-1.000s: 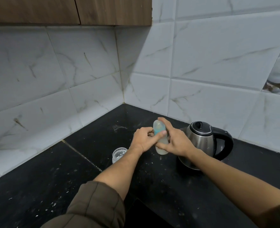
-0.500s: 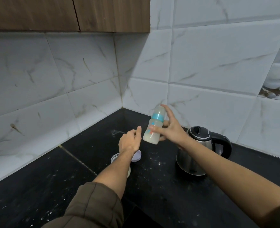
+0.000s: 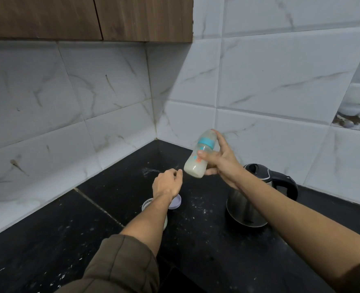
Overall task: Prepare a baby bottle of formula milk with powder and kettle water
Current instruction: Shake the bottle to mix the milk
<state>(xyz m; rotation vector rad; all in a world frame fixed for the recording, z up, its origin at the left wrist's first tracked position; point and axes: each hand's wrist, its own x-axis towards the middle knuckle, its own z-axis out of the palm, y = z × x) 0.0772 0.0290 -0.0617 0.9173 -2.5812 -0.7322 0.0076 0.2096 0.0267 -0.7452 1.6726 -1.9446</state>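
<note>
Head view puts the black countertop (image 3: 94,240) under everything, speckled with pale flecks and running into a corner of white marbled wall tiles (image 3: 280,81), with a wooden cabinet (image 3: 90,17) overhead. Take the steel kettle (image 3: 246,210) as your landmark: it stands upright on the counter with its black lid shut and its black handle turned toward the right-hand wall. Your right forearm crosses in front of it and hides part of its body.

Above and just left of the kettle, your right hand (image 3: 221,163) holds the baby bottle (image 3: 200,155) up off the counter. Your thumb presses its front, your index finger lies along its upper side to the clear cap, and the other fingers wrap behind. The bottle tilts, cap up and to the right, with a teal ring (image 3: 206,143) below the cap and milky white liquid filling its lower part.

Your left hand (image 3: 167,182) hangs well left of the kettle, just below and left of the bottle's base, not touching it, fingers loosely curled and gripping nothing.

Beneath that wrist, a clear jar (image 3: 148,206) sits on the counter, mostly hidden by your forearm, and a pale round lid (image 3: 175,203) lies just beside it toward the kettle.
</note>
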